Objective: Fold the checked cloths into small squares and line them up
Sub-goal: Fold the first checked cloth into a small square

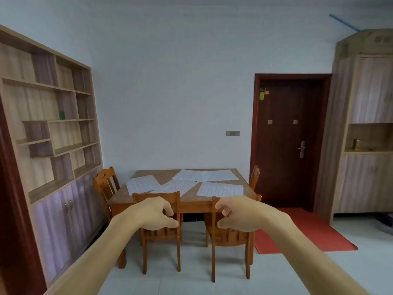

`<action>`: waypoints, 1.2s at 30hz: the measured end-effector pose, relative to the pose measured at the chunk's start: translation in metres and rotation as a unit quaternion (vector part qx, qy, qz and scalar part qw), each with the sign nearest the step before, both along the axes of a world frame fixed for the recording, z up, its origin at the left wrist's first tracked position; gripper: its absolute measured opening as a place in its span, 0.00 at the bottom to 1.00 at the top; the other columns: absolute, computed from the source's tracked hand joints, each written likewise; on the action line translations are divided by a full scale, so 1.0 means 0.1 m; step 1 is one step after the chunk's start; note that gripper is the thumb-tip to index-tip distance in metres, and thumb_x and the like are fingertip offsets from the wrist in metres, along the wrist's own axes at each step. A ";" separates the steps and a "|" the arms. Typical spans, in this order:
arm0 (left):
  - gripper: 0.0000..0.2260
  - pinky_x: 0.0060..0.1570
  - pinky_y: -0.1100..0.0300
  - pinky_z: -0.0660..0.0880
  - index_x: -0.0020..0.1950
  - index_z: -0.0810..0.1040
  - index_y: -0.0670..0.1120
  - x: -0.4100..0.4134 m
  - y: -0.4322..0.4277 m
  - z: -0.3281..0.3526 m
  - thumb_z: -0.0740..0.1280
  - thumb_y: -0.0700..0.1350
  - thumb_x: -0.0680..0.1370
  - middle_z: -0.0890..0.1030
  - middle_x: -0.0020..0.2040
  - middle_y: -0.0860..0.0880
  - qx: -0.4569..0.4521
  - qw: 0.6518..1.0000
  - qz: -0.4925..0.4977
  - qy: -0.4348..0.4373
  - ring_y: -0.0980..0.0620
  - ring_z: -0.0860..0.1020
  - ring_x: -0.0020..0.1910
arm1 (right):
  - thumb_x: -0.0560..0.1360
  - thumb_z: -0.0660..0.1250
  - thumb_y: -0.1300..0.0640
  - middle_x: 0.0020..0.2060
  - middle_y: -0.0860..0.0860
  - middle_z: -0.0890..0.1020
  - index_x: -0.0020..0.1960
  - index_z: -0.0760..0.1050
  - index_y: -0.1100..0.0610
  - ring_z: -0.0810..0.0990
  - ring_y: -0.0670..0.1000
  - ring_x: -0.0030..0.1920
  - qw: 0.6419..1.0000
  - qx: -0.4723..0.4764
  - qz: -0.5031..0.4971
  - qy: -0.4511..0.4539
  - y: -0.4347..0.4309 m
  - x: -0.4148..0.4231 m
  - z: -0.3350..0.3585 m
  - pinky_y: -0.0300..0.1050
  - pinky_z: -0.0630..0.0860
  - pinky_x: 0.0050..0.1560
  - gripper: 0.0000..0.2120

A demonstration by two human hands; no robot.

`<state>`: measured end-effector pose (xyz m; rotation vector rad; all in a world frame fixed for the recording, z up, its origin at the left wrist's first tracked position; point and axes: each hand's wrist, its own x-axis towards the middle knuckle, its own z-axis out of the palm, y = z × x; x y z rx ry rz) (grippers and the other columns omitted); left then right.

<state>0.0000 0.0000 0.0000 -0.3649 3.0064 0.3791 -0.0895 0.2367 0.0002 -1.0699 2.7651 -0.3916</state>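
Several white checked cloths lie spread flat on a wooden table [165,176] across the room: one at the left [141,185], one in the middle [176,186], one at the front right [220,190], and overlapping ones at the back [205,175]. Both my arms reach forward in the air, well short of the table. My left hand [156,213] and my right hand [236,215] hang side by side with loosely curled fingers, holding nothing.
Two wooden chairs [161,228] [230,233] stand at the table's near side, others at its left [105,184] and right [255,177]. A shelf cabinet [49,128] lines the left wall. A dark door [285,141], red mat [304,231] and tall cupboard [365,133] are at the right.
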 end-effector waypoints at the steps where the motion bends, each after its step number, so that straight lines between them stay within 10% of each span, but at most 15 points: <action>1: 0.21 0.61 0.58 0.74 0.68 0.75 0.53 -0.10 -0.02 0.00 0.67 0.60 0.78 0.77 0.66 0.51 0.004 1.000 -0.002 -0.003 0.53 0.76 0.63 | 0.77 0.67 0.47 0.66 0.48 0.75 0.73 0.65 0.47 0.76 0.49 0.62 1.000 -0.004 0.002 -0.006 -0.05 -0.10 0.00 0.45 0.75 0.62 0.26; 32: 0.23 0.66 0.54 0.70 0.68 0.73 0.56 -2.79 -2.50 0.21 0.67 0.62 0.76 0.72 0.72 0.52 -0.002 1.000 -0.013 0.005 0.51 0.72 0.68 | 0.75 0.68 0.46 0.63 0.45 0.75 0.72 0.67 0.46 0.76 0.47 0.60 0.999 -0.046 -0.026 0.006 -2.65 -2.65 0.17 0.38 0.75 0.49 0.26; 36: 0.23 0.66 0.55 0.70 0.69 0.73 0.56 -2.87 -3.10 0.23 0.67 0.62 0.76 0.71 0.72 0.51 -0.009 1.000 -0.010 0.001 0.51 0.72 0.69 | 0.76 0.67 0.47 0.63 0.46 0.76 0.71 0.67 0.46 0.77 0.47 0.59 0.998 -0.060 -0.030 0.004 -3.27 -2.76 0.15 0.45 0.75 0.59 0.25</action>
